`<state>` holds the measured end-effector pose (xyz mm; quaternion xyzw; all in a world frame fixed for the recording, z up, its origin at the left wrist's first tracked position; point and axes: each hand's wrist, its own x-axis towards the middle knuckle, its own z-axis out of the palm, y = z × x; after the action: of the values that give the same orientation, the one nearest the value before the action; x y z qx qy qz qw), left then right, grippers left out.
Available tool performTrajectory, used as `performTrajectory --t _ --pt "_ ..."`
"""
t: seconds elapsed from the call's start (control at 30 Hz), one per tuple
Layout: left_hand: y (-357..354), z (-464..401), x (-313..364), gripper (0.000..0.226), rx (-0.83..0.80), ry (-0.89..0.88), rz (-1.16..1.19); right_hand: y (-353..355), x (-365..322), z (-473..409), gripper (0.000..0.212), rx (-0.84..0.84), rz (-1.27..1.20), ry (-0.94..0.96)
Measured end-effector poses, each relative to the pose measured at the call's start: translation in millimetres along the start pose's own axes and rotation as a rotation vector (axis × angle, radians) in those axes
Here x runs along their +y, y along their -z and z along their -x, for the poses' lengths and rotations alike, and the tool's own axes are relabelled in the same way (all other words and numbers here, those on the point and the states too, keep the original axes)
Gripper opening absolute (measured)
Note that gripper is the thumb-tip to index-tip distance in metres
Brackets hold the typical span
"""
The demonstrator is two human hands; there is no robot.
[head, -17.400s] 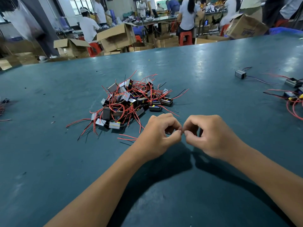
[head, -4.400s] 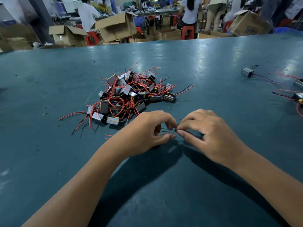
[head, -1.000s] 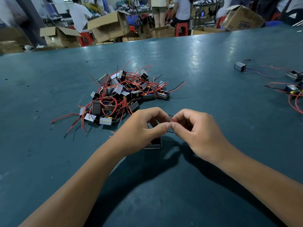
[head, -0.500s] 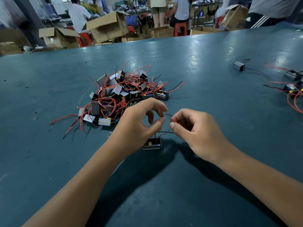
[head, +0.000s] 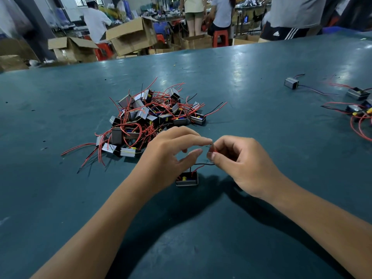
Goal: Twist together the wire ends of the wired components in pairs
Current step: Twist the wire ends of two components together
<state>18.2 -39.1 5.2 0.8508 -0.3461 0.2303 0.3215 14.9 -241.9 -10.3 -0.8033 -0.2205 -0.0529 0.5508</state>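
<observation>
A small grey box component (head: 187, 179) with a yellow part inside lies on the teal table (head: 261, 121) under my hands. Its red and black wires (head: 198, 165) rise to my right hand (head: 241, 164), which pinches the wire ends between thumb and forefinger. My left hand (head: 169, 158) hovers just left of it with thumb and forefinger apart; the forefinger tip reaches the bare wire tips. A tangled pile of like components (head: 153, 117) with red and black leads lies beyond my left hand.
Several components with red wires (head: 358, 111) lie at the right edge, and a single one (head: 291, 83) sits farther back. Cardboard boxes (head: 130, 37) and people stand beyond the table's far edge.
My left thumb and forefinger have let go of the wire ends and spread apart. My right hand keeps its pinch, and the component now shows on the table below.
</observation>
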Motion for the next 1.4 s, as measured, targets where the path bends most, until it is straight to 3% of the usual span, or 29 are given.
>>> performTrajectory --t 0.2,0.4,0.67,1.03,1.2,1.33,1.4 --pt "4 -2 -1 0.016 0.031 -0.135 -0.145 5 1 0 0.015 -0.095 -0.049 -0.015" --pt "5 -1 0 0.018 -0.061 -0.039 0.068 10 2 -1 0.007 -0.18 -0.053 -0.007" --pt "10 -2 2 0.003 -0.126 -0.06 0.045 12 0 2 0.008 -0.254 -0.064 0.009" --pt "11 0 2 0.002 -0.202 -0.034 0.096 14 -3 2 0.01 -0.332 -0.108 0.006" --pt "9 2 4 0.002 -0.169 -0.065 0.007 14 -3 1 0.009 -0.33 -0.117 0.006" --pt "10 2 5 0.003 -0.039 0.027 -0.122 13 -3 2 0.011 -0.337 -0.098 0.001" --pt "12 1 5 0.005 -0.048 0.179 0.016 13 -3 2 0.011 -0.329 -0.078 0.009"
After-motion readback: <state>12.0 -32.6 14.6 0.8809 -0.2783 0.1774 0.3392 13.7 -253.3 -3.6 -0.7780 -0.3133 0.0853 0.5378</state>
